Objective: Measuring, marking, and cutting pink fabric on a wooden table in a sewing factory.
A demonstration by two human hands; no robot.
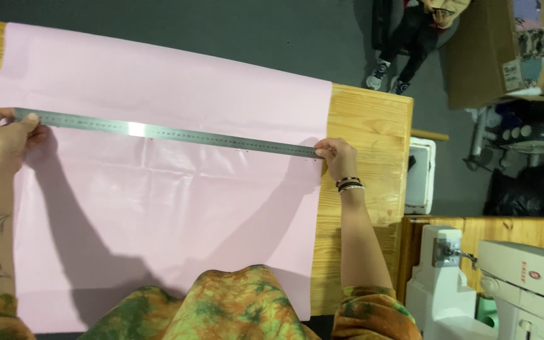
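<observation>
A large pink sheet of fabric lies flat over a wooden table. A long steel ruler stretches across it from left to right. My left hand pinches the ruler's left end at the sheet's left edge. At the sheet's right edge, my right hand, with dark bracelets on the wrist, presses down the ruler's right end.
A white sewing machine stands on a second wooden table at the lower right. A seated person's legs and shoes show at the top, beside a cardboard box. A white bin sits past the table's right edge.
</observation>
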